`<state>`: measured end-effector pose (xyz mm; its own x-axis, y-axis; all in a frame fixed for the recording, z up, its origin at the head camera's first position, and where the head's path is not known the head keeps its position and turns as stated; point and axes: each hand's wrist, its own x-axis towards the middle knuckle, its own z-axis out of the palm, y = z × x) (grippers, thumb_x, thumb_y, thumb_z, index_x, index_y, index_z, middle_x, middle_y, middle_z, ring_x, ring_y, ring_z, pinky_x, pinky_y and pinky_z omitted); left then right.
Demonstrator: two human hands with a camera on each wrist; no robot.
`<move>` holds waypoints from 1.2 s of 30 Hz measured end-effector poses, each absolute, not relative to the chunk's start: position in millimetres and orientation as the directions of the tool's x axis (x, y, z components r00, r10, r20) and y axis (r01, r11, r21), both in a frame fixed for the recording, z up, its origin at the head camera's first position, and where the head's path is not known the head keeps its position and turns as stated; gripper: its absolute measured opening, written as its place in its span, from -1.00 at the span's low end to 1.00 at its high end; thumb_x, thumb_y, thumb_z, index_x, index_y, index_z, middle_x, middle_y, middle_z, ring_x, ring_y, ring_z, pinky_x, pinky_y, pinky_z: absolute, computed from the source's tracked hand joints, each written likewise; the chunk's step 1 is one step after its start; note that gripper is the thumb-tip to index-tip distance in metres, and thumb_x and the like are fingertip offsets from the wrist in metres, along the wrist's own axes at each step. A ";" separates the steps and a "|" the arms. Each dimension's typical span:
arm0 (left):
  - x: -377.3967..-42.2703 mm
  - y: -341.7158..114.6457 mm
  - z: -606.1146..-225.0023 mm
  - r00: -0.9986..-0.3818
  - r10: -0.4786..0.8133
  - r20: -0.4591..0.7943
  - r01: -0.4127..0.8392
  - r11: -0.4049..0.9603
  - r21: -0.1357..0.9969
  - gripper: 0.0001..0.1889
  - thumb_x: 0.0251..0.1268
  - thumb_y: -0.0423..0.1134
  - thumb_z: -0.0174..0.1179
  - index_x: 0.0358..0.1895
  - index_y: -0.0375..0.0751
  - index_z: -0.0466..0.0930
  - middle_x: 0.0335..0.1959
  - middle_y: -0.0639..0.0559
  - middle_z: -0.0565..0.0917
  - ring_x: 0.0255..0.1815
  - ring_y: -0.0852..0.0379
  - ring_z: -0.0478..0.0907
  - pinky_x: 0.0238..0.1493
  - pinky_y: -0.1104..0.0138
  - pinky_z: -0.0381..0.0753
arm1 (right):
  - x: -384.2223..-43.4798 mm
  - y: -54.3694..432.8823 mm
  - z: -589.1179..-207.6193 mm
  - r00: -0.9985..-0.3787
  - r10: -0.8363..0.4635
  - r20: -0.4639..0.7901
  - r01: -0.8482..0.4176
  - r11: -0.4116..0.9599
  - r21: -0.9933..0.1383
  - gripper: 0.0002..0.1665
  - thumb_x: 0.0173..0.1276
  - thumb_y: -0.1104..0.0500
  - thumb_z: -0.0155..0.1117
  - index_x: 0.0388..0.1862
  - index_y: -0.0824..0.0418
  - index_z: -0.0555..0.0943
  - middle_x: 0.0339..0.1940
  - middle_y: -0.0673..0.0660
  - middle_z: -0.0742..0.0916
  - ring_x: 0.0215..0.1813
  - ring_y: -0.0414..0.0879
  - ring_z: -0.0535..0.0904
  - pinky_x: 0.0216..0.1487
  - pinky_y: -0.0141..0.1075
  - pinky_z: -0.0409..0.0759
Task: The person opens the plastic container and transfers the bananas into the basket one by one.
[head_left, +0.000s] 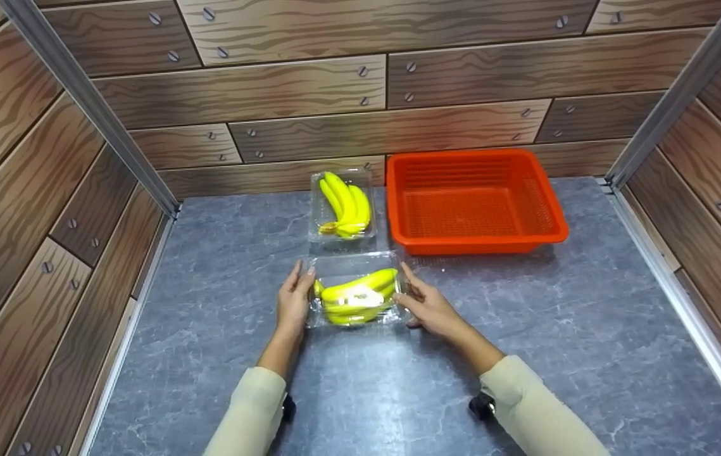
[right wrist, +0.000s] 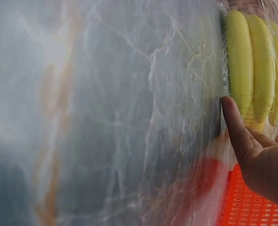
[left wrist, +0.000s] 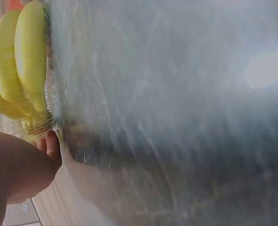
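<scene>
A clear plastic container with a bunch of yellow bananas inside is held between both hands over the grey table. My left hand grips its left end, thumb on the near side of the rim. At the opposite end my right hand grips the container, thumb over the edge and fingers beneath. The bananas show through the plastic in the left wrist view, and the right wrist view has the bananas beside the right hand. Part of the fingers is hidden by the container.
Behind it stands a second clear container with another bunch of bananas. To its right is a red plastic basket with slotted walls, near the back wall. Wood-patterned panels enclose the grey table at the back and both sides.
</scene>
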<state>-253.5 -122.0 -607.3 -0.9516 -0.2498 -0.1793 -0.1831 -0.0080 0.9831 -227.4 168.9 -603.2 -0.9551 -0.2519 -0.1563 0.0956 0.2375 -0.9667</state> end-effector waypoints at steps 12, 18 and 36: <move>-243.3 -123.1 -617.0 -0.973 -0.217 -0.078 -0.073 -0.034 0.997 -0.40 0.62 -0.15 0.21 0.58 -0.30 0.39 0.60 -0.26 0.45 0.66 -0.22 0.37 0.69 0.02 0.36 | -223.2 168.7 -606.8 -0.962 -0.215 -0.169 0.114 0.248 -0.962 0.02 0.56 -0.05 0.35 0.80 -0.13 0.01 0.68 0.46 0.32 0.40 0.33 0.64 -0.28 0.00 0.87; -240.0 -128.2 -622.8 -0.996 0.016 -0.087 -0.088 -0.087 0.992 -0.15 0.62 -0.17 0.18 0.77 -0.22 -0.09 0.80 -0.25 -0.02 0.83 -0.25 -0.08 0.82 -0.08 -0.03 | -225.8 168.7 -605.8 -0.963 -0.207 -0.172 0.116 0.257 -0.959 0.02 0.55 -0.06 0.36 0.80 -0.13 0.02 0.65 0.48 0.38 -0.01 0.14 0.75 -0.29 0.02 0.86; -235.6 -159.9 -632.2 -0.944 0.321 -0.074 0.000 0.226 0.974 0.54 -0.02 -0.29 0.70 0.78 0.02 -0.48 0.83 -0.07 -0.34 0.85 -0.16 -0.32 0.82 -0.10 -0.31 | -226.8 169.7 -604.3 -0.956 -0.216 -0.198 0.144 0.239 -0.960 0.01 0.57 -0.06 0.33 0.80 -0.15 0.01 0.68 0.47 0.33 0.57 0.35 0.49 -0.26 0.02 0.87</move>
<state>-235.6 -159.9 -632.2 -0.9443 0.3206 -0.0739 0.0005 0.2258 0.9742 -226.8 169.7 -604.3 -0.9561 -0.2164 -0.1977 0.1444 0.2391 -0.9602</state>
